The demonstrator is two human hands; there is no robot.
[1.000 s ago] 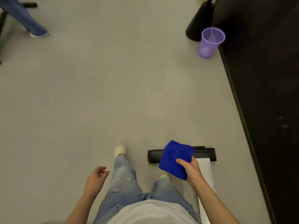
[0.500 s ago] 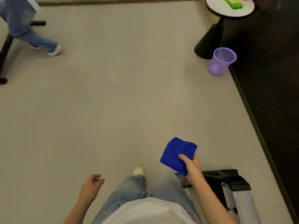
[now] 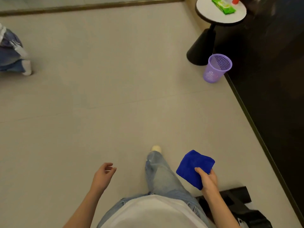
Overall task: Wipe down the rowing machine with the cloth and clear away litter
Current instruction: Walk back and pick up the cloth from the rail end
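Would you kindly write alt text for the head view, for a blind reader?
A person's right hand grips a folded bright blue cloth; the left hand hangs open over the pale grey floor. The rowing machine's black end lies bottom right. Ahead, a purple perforated plastic wastebasket stands beside a round white side table bearing a green packet.

Between the left hand (image 3: 102, 176) and the right hand (image 3: 208, 180) the person wears light blue jeans (image 3: 162, 180), faded and frayed at the knee. A white shirt (image 3: 153, 211) shows nearer than both hands. The toe of a cream shoe (image 3: 156, 148) pokes out beyond them.
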